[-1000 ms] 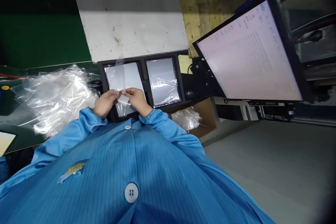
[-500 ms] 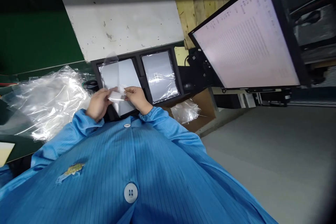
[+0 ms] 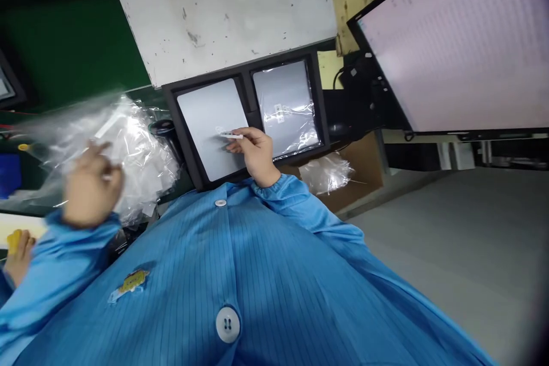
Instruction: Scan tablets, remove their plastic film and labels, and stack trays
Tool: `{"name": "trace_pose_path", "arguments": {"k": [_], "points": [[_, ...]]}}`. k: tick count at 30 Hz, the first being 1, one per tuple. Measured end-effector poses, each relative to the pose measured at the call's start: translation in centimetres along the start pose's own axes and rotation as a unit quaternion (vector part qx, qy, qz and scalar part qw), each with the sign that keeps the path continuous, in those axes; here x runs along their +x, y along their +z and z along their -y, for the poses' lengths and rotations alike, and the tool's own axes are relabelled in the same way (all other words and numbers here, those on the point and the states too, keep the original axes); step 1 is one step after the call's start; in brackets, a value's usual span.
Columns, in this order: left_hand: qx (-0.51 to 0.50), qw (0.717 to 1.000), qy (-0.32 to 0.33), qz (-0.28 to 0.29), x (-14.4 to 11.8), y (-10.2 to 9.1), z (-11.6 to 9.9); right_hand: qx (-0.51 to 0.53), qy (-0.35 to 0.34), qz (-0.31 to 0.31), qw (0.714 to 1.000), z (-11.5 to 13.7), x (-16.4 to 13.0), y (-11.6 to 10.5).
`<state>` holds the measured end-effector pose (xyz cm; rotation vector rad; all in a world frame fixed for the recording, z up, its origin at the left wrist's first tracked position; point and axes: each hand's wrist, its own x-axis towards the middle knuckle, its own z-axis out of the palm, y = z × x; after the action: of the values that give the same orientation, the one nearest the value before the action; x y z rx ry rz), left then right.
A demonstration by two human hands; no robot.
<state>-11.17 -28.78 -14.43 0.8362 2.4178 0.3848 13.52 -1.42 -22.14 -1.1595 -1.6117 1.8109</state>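
Note:
My right hand pinches a small white label with dark print, just above a flat silver-grey panel. This panel lies without film in the left bay of a black tray. A second silver panel, covered in shiny clear film and bearing a white printed label, fills the right bay. On the left, my left hand is smeared by motion above a heap of clear plastic bags. Its fingers are too blurred to show whether they hold anything.
A black handheld scanner stands between the bags and tray. The monitor is at right, above a cardboard box with crumpled plastic. A white board lies behind. Another person's hand holds something yellow at lower left.
My left hand has swung left, away from the tray to the bags. The clear film over the left panel is gone from there. My right hand still hovers over that panel.

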Motion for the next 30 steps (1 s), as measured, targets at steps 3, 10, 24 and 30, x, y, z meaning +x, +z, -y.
{"name": "trace_pose_path", "arguments": {"k": [3, 10, 24, 30], "points": [[0.051, 0.988, -0.030, 0.143, 1.7, 5.9, -1.7, -0.019, -0.012, -0.018, 1.000, 0.2, 0.2, -0.2], [0.136, 0.990, -0.031, 0.004, 3.9, 2.3, -5.0, -0.021, -0.014, -0.049, 0.998, -0.1, 0.7, -0.9], [0.089, 0.839, 0.509, 0.169, 13.2, 11.7, -19.7, 0.083, 0.082, -0.119, 0.986, 3.4, -1.6, -2.2], [0.138, 0.809, 0.562, 0.102, 14.9, 11.6, -22.0, 0.031, 0.067, -0.153, 0.985, 3.6, -1.8, -3.7]]}}
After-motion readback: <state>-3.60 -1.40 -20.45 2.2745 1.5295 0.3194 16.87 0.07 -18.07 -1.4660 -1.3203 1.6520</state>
